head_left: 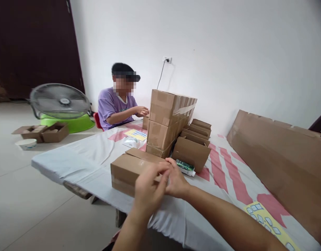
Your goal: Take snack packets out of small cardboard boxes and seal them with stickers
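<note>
On the pink-striped tablecloth [82, 167] sits a cardboard box [131, 169] — left hand [151, 186] and right hand [176, 181] close together at its right end, fingers curled, whether gripping I cannot tell — and a fan [64, 101] stands on the tiled floor [24, 198].

a cloth-covered table [79, 164] bears cardboard boxes [124, 174] and yellow sheets [267, 221].

- We have one brown cardboard box [122, 171]: low, rectangular, plain-sided.
- Top flaps down, seam visible between them; we see the far flap's left end slightly raised.
- Shiny patch on top, possibly tape; we can't confirm.
- Sits flat on the cloth-covered table [79, 161], close to the near edge, just in front of the carton stack [160, 130].
- Right end is hidden from us.
</note>
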A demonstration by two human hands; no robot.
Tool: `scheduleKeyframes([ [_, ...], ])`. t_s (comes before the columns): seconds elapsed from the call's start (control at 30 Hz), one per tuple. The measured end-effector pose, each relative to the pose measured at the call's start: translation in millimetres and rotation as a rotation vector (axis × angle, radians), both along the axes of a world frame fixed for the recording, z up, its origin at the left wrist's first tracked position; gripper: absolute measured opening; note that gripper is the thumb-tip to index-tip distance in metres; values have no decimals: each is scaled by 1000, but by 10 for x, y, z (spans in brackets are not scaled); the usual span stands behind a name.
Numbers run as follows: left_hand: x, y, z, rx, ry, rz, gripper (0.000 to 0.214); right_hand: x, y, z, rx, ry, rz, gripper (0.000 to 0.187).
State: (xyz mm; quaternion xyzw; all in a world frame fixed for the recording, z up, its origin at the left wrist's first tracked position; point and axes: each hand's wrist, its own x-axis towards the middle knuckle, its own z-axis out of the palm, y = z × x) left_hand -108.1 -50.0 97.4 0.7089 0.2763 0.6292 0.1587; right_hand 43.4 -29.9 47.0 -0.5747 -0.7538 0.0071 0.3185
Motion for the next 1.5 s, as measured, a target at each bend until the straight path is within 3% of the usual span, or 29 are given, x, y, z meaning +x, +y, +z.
scheduleKeyframes([
  [0.1, -108, 53, -19, -117, -193, 196, 10, 516, -474, 127, -162, 46, 135, 87],
  [0.17, -125, 101, -46, -211, -244, 211, 14, 873, -830, 174, -237, 85, 152, 83],
  [0.27, -33, 165, -85, -345, -121, 16, 20, 1320, -1342, 187, -302, 132, 124, 84],
  [0.4, 209, 185, -127, -429, 214, -562, 27, 1622, -1900, 152, -316, 125, 22, 83],
  [0.47, 315, 166, -150, -423, 381, -775, 30, 1674, -2115, 99, -308, 86, -64, 83],
  [0.53, 391, 143, -167, -409, 493, -841, 39, 1710, -2293, 0, -270, 59, -166, 90],
  [0.63, 444, 126, -178, -396, 523, -814, 48, 1791, -2503, -232, -221, 59, -315, 97],
  [0.8, 443, 151, -177, -403, 526, -807, 52, 1934, -2744, -609, -465, -49, -512, 64],
  [0.9, 443, 172, -198, -428, 509, -821, 43, 2016, -2806, -722, -517, -48, -550, 50],
  [1.0, 461, 201, -249, -480, 474, -844, 27, 2171, -2758, -692, -416, 31, -600, 46],
  [1.07, 483, 229, -293, -511, 460, -872, 26, 2281, -2648, -536, -296, 76, -701, 45],
  [1.17, 518, 279, -358, -527, 446, -929, 37, 2283, -2388, -83, -134, 104, -749, 48],
  [1.27, 542, 312, -395, -537, 425, -945, 42, 1970, -2081, 459, -65, 19, -506, 41],
  [1.33, 548, 315, -394, -543, 421, -936, 43, 1649, -1884, 738, -138, -93, -288, 36],
  [1.4, 548, 307, -375, -539, 419, -925, 44, 1336, -1706, 902, -183, -191, -121, 35],
  [1.5, 543, 287, -334, -522, 420, -921, 43, 1021, -1495, 979, -206, -312, 9, 35],
])
